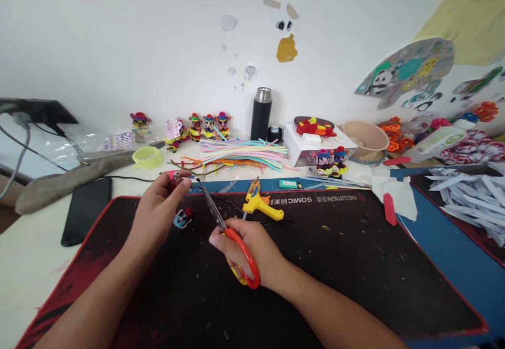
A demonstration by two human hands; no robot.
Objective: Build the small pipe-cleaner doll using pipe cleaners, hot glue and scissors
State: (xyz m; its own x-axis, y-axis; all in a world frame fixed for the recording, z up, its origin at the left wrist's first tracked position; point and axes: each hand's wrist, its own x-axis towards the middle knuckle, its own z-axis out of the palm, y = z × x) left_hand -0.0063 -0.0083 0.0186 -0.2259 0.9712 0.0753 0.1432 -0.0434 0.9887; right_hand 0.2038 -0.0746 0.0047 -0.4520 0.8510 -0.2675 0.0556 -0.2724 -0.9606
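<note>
My right hand (246,246) grips a pair of scissors (239,254) with red and yellow handles. Their blades point up and to the left, and the tips are close to my left fingertips. Between the thumb and fingers of my left hand (158,202) is a small pink and dark red piece (174,177), mostly hidden. Just below that hand lies a little blue, white and red craft figure piece (183,217). A yellow glue gun (262,206) rests on the dark desk mat (335,265), beyond my right hand.
Pastel pipe cleaners (242,152) lie along the back, with several small doll figures (209,125) and a black thermos (261,115) behind. At left are a phone (87,212) and a yellow bowl (147,157). A white box (315,146) and paper strips (469,202) stand to the right.
</note>
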